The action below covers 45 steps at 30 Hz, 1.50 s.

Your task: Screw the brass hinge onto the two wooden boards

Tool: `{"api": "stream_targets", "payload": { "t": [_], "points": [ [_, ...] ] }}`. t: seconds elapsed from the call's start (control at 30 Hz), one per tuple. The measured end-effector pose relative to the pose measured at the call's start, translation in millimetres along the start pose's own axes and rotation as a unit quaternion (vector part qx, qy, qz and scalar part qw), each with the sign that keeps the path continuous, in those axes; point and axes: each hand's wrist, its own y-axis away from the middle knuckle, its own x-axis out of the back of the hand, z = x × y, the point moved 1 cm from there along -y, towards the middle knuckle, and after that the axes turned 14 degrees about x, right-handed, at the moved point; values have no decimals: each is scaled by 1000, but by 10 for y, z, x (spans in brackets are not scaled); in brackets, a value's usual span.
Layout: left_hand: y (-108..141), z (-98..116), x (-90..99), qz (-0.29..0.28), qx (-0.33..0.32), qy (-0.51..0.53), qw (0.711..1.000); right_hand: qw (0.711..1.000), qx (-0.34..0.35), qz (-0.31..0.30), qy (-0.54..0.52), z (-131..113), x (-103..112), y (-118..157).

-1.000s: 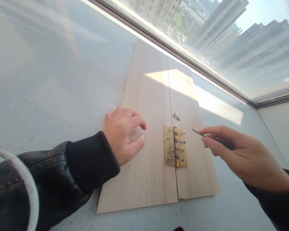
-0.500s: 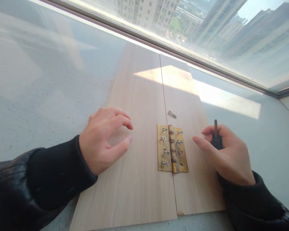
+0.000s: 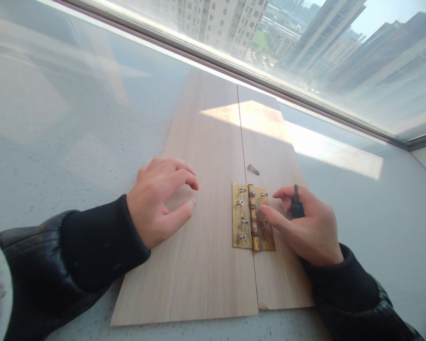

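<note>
A brass hinge [image 3: 252,218] lies across the seam between two pale wooden boards, the wider left board [image 3: 199,274] and the narrower right board [image 3: 280,291]. Several screws stand upright in its holes on both leaves; the lowest hole of the right leaf shows no screw. My right hand [image 3: 312,225] holds a small black screwdriver [image 3: 297,208] against the palm, with thumb and index finger apart over the hinge's right leaf. On the left board rests my left hand [image 3: 163,201], fingers curved and apart, holding nothing. Loose screws [image 3: 253,169] lie just above the hinge.
The boards lie on a speckled white countertop [image 3: 102,128]. Behind them runs a window frame [image 3: 206,54] with tall buildings beyond the glass. A bright sunlit patch [image 3: 341,149] falls over the boards' far part and the counter to the right.
My right hand has moved left with the screwdriver, from beside the hinge to over its right leaf. My left hand has barely shifted, and the view has moved slightly.
</note>
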Motion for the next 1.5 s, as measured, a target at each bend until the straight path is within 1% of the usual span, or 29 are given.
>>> {"api": "stream_targets", "payload": {
  "t": [0.13, 0.2, 0.3, 0.33, 0.43, 0.6, 0.67, 0.77, 0.87, 0.97, 1.13, 1.23, 1.37, 1.5],
  "points": [
    [3, 2, -13, 5, -1, 14, 1000, 999, -9, 4, -38, 33, 1, 12],
    [3, 3, -22, 9, 2, 22, 1000, 997, -13, 30, -63, 69, 3, 22],
    [1, 3, -30, 13, 5, 28, 1000, 990, -10, 92, -110, 118, -2, 45],
    [0, 2, -31, 14, 4, 28, 999, 987, -6, 101, -125, 125, -6, 51],
    [-2, -4, -32, 13, 4, 27, 1000, 985, 2, 101, -143, 121, -18, 63],
    [-5, -18, -38, 11, 4, 30, 999, 974, -38, 164, -154, 131, -20, 85],
    [-7, -22, -40, 12, 2, 31, 999, 971, -47, 170, -160, 145, -13, 95],
    [-11, -24, -39, 11, 1, 31, 999, 973, -38, 161, -159, 150, 12, 97],
    [-10, -19, -37, 11, -4, 21, 1000, 980, -17, 148, -136, 121, 35, 82],
    [2, -12, -44, 8, -16, -23, 1000, 986, 12, 122, -112, 65, 45, 63],
    [27, -10, -62, -17, -54, -93, 994, 990, 52, 83, -100, 17, 49, 46],
    [29, -9, -59, -26, -47, -112, 992, 992, 83, 47, -86, 34, 49, 34],
    [24, 4, -47, -24, -41, -111, 993, 990, 129, 4, -64, 68, 49, 28],
    [21, 9, -42, -31, -40, -110, 993, 986, 157, -14, -57, 72, 40, 34]
  ]
}}
